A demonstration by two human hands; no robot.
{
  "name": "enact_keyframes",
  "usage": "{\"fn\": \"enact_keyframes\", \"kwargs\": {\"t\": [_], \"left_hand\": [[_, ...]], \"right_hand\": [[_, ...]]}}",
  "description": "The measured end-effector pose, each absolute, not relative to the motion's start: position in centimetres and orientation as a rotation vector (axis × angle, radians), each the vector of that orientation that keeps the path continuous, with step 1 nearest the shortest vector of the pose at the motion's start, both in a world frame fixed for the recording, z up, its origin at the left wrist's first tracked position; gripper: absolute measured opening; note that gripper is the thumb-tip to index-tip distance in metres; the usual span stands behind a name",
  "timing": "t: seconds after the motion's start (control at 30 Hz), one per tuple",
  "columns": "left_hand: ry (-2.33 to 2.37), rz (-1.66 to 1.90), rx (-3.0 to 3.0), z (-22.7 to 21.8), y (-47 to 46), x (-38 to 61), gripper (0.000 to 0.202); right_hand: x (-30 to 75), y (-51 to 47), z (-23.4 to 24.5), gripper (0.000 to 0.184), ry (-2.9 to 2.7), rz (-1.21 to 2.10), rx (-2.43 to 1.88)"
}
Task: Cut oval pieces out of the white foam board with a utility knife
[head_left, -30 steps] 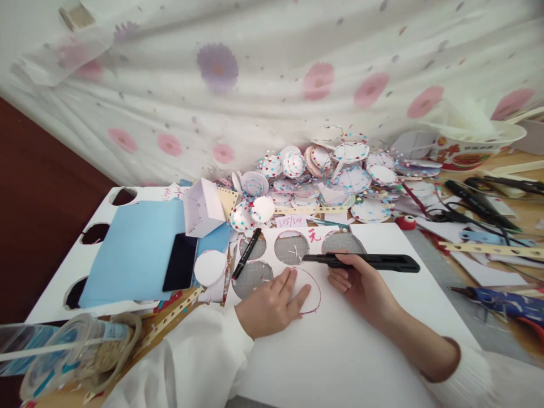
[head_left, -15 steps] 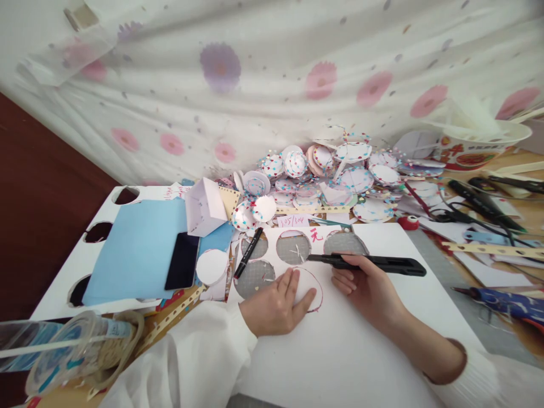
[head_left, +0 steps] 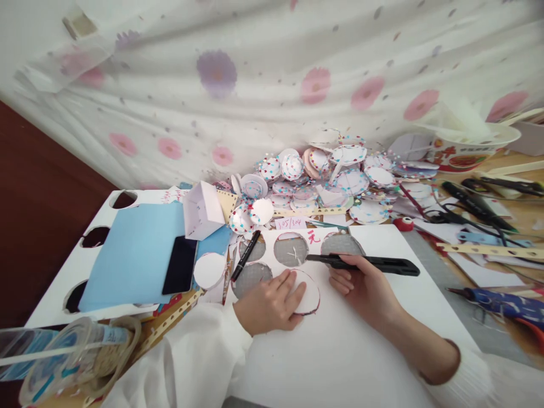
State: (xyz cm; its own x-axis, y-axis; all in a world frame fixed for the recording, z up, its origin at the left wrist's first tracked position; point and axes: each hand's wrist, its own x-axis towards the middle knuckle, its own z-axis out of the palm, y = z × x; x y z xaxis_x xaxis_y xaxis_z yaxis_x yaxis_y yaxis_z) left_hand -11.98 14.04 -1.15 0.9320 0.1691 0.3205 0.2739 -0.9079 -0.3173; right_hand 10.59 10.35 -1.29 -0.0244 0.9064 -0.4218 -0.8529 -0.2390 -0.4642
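A large white board (head_left: 340, 357) with several round holes lies on a grey cutting mat (head_left: 425, 266). On it, a white disc (head_left: 306, 292) is outlined in dark red, with a cut line along its lower edge. My left hand (head_left: 272, 303) rests on the disc's left side, fingers stretched out flat. In my right hand (head_left: 361, 289) is a black utility knife (head_left: 374, 263), held level above the board. Its tip is near the hole (head_left: 290, 249) beyond the disc. A black marker (head_left: 246, 255) lies to the left, across the holes.
At the back is a heap of decorated paper discs (head_left: 306, 181). Left are a phone (head_left: 180, 265), a blue sheet (head_left: 131, 255), a paper box (head_left: 203, 211) and plastic cups (head_left: 76, 357). A blue glue gun (head_left: 497, 303) and a noodle bowl (head_left: 463, 153) stand right.
My left hand's fingers have drawn closer together and left, uncovering more of the disc. The knife stays in my right hand, and the view has shifted slightly.
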Motion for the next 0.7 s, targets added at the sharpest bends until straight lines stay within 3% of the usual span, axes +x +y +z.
{"fn": "enact_keyframes", "kwargs": {"t": [0.1,0.23,0.37,0.7], "left_hand": [[-0.380,-0.372,-2.735,-1.2,13.7,-11.7,0.065],[-0.355,-0.242,-2.628,-0.7,12.8,-10.9,0.046],[-0.195,-0.185,-2.557,-0.5,12.5,-10.4,0.044],[-0.296,-0.371,-2.572,-0.6,12.8,-10.6,0.037]], "right_hand": [[10.7,10.5,-1.4,0.021,-0.088,1.654,-0.754],[10.7,10.4,-1.2,0.025,-0.091,1.663,-0.740],[10.8,10.2,-1.0,0.022,-0.103,1.667,-0.725],[10.8,10.1,-1.0,0.016,-0.109,1.647,-0.726]]}}
